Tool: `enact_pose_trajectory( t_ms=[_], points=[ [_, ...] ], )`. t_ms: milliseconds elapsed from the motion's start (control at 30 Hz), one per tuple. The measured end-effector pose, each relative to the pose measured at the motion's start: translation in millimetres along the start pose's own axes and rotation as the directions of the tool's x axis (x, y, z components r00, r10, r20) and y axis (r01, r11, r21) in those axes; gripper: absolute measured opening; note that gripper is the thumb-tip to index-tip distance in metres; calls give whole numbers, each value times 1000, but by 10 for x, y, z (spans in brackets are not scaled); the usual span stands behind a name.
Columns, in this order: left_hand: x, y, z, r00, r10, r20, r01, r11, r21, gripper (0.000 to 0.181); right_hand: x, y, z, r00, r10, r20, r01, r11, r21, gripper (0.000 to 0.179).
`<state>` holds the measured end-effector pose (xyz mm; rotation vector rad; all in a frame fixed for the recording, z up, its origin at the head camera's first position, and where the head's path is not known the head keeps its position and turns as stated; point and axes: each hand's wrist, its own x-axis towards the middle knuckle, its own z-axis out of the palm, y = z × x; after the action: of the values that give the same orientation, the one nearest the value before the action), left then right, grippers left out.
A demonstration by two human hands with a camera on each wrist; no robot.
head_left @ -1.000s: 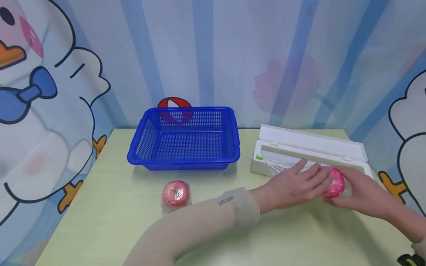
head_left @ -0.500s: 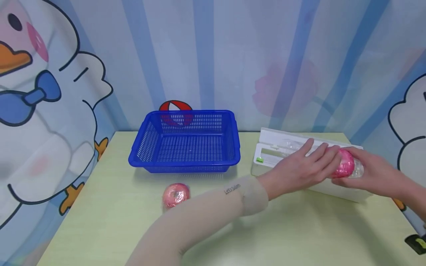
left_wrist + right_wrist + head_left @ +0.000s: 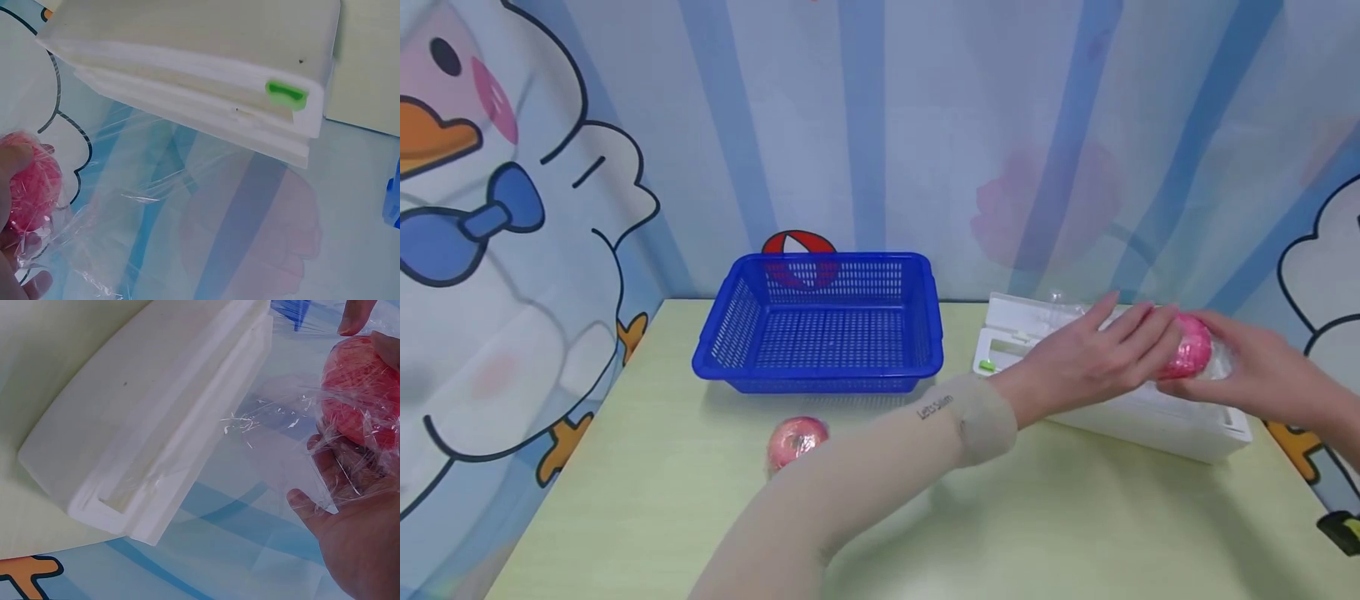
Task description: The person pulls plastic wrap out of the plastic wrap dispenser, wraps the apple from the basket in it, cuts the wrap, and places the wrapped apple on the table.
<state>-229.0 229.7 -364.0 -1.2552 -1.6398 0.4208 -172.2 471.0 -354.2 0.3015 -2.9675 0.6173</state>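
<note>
Both hands hold a red apple (image 3: pixel 1192 346) above the right part of a white cling film dispenser (image 3: pixel 1157 425). My left hand (image 3: pixel 1093 354) grips its left side, and my right hand (image 3: pixel 1262 375) cups it from the right. Clear cling film (image 3: pixel 140 199) covers the apple and stretches loosely away from it in the left wrist view. Bunched film lies against the palm of the right hand in the right wrist view. The dispenser's lid is raised, and a green slider (image 3: pixel 987 365) sits at its left end. The hands hide part of the dispenser.
A second film-wrapped apple (image 3: pixel 796 440) lies on the pale table (image 3: pixel 625 500), partly behind the left sleeve (image 3: pixel 880 467). A blue plastic basket (image 3: pixel 816 385) stands at the back, left of the dispenser. A printed curtain (image 3: pixel 917 150) hangs behind the table.
Both hands have moved the held apple farther back and to the right, from the dispenser's front to above it. More of the dispenser's front now shows. The second apple and basket stay put.
</note>
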Motion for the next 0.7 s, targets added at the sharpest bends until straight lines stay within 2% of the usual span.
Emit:
enact_pose_trajectory(
  t_ms=[200,300,467,700],
  points=[
    [69,-74,21,999,-11,-45,13,999,33,53,32,-60,-128,1000,4,-20,-6,995,-100,94],
    [98,-115,7,999,-18,-44,20,999,47,54,56,-84,-181,999,-10,-46,4,990,-139,94],
    [129,-168,-39,1000,-17,-3,17,998,56,54,76,-124,-247,998,-10,-55,2,990,-140,93],
    [114,-192,-111,1000,-10,-1,10,999,40,54,54,-148,-291,999,32,-11,-33,992,-123,97]
  ],
)
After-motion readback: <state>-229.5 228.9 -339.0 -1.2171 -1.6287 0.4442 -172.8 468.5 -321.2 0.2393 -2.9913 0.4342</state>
